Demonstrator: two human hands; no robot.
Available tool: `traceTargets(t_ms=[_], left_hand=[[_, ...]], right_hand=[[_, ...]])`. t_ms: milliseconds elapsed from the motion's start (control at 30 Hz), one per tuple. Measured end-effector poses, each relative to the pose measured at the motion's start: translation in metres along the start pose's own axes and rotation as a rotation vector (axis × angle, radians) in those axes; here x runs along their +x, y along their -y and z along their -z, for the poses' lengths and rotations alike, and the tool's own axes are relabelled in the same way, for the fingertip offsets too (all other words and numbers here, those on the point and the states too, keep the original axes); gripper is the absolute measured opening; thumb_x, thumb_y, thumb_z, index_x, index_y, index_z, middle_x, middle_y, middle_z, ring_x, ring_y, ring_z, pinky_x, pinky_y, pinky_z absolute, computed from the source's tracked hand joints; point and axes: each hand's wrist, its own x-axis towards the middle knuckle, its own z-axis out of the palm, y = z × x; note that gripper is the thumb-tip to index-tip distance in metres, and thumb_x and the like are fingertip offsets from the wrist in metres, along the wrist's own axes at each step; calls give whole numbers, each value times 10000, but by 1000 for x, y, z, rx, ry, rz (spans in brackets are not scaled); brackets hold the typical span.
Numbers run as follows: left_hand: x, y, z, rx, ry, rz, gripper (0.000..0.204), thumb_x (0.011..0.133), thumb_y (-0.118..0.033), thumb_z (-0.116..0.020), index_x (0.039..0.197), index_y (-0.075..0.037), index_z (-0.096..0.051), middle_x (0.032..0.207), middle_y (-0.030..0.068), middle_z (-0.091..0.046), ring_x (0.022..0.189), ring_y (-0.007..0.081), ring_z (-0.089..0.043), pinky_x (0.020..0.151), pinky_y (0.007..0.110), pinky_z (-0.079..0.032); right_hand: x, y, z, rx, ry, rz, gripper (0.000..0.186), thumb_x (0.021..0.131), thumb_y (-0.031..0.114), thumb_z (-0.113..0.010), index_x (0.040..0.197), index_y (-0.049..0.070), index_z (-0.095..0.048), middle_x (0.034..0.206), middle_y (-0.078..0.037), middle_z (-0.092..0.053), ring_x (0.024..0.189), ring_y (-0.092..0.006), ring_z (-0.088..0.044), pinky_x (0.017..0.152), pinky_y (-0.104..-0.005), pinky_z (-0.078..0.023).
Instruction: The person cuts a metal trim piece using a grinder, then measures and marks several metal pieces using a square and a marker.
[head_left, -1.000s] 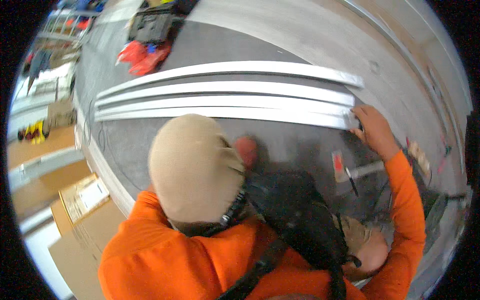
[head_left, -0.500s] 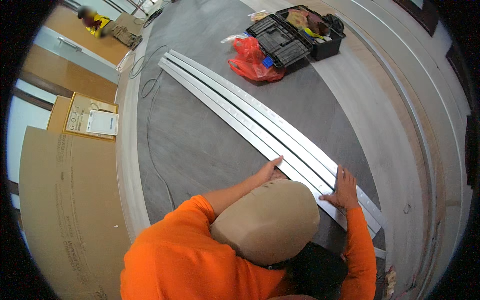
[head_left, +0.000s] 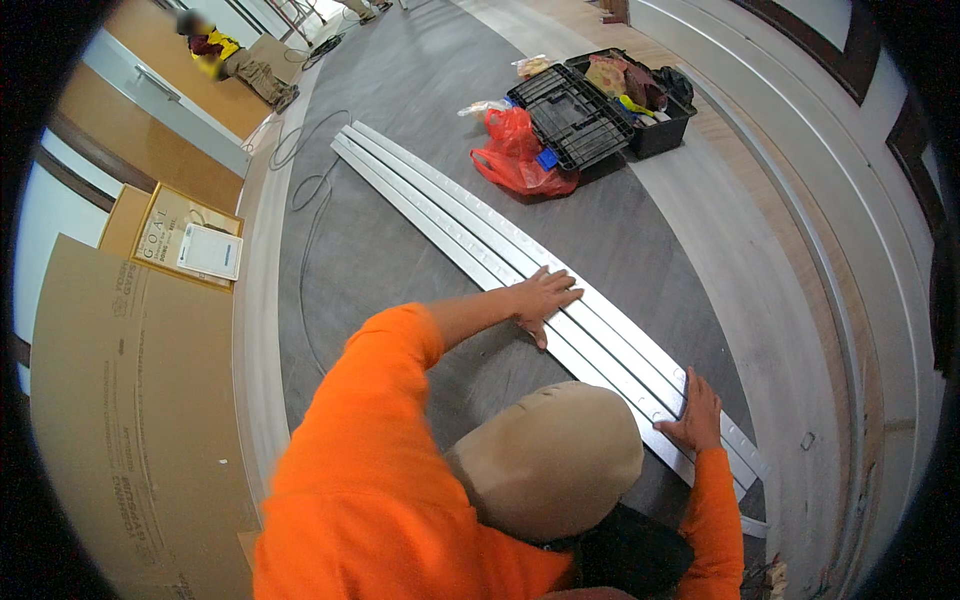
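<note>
Long silvery metal channels (head_left: 450, 225) lie side by side on the grey floor, running from far left to near right, with small bumps along their faces. My left hand (head_left: 545, 300) rests flat across them near their middle, fingers spread and nothing held. Closer to the near end, my right hand (head_left: 697, 412) lies over the channels, its thumb stretched out from the fingers and touching the metal. What lies under its palm is hidden. My bent knee (head_left: 550, 460) in tan cloth stands beside the channels, between my arms.
Beyond the channels sit an open black toolbox (head_left: 660, 135) and a red plastic bag (head_left: 525, 155). A grey cable (head_left: 305, 235) loops over the floor at left. Cardboard (head_left: 130, 400) and a framed sign (head_left: 165, 235) stand by the left wall. A person (head_left: 235, 65) sits far left.
My left hand has gone from the near edge of the channels to lying spread on top of them. The dark gap between the channels has narrowed. My right hand stays near their near end.
</note>
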Motion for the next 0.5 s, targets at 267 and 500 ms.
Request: traceTargets(t_ms=[267, 500], left_hand=[[24, -28, -6, 152, 90, -279, 1374, 537, -472, -936, 1566, -45, -131, 1604, 218, -167, 1511, 360, -144, 1207, 598, -153], [-41, -21, -76, 225, -173, -115, 943, 857, -246, -762, 1560, -82, -155, 1523, 187, -277, 1458, 345, -252, 1211, 532, -209]], right_hand=[[-53, 13, -67, -233, -306, 229, 1007, 608, 357, -906, 1443, 76, -419, 1541, -173, -333, 1458, -352, -271, 1180, -597, -188], [-65, 27, -74, -151, -444, 271, 546, 803, 111, -684, 1324, 79, -526, 1300, -163, -511, 1205, -348, -504, 984, -541, -401]])
